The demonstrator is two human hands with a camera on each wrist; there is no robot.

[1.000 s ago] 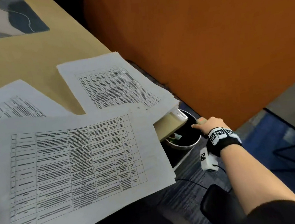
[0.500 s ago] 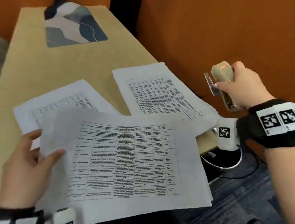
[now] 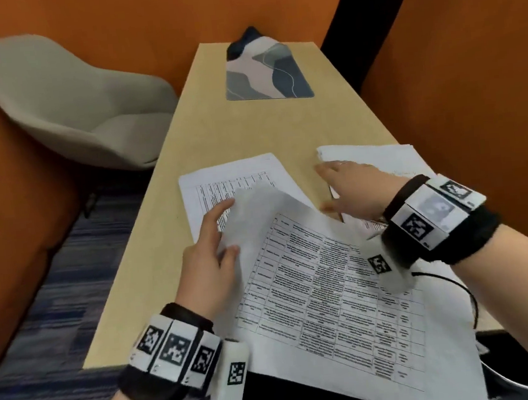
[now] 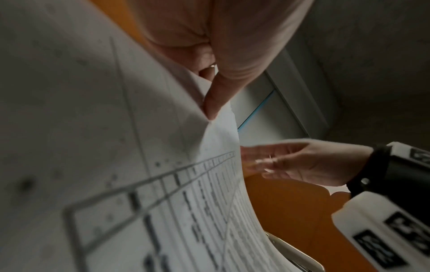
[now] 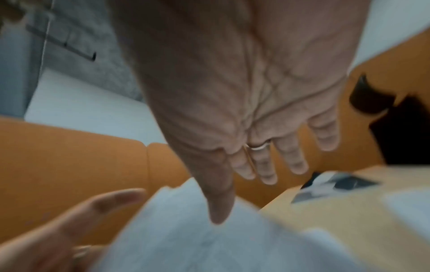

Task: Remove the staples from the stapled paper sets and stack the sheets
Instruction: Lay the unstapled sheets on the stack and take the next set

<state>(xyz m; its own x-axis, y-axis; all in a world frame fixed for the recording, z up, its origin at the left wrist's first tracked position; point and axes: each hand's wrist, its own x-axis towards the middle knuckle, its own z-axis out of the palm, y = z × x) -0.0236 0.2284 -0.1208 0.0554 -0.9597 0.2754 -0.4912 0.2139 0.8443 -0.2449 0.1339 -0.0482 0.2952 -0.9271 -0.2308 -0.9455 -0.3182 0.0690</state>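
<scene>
Table (image 3: 218, 133): left hand (image 3: 209, 262) pinches printed sheet (image 3: 328, 290) corner; right hand (image 3: 354, 188) spread flat, holding nothing.

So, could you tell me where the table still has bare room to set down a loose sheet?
Bare table lies between the patterned mat and the paper stacks. The near end is crowded: left stack, right stack, held sheet, both hands.

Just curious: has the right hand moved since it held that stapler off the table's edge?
Yes. The right hand now reaches over the table, fingers spread, above the far paper stack.
</scene>
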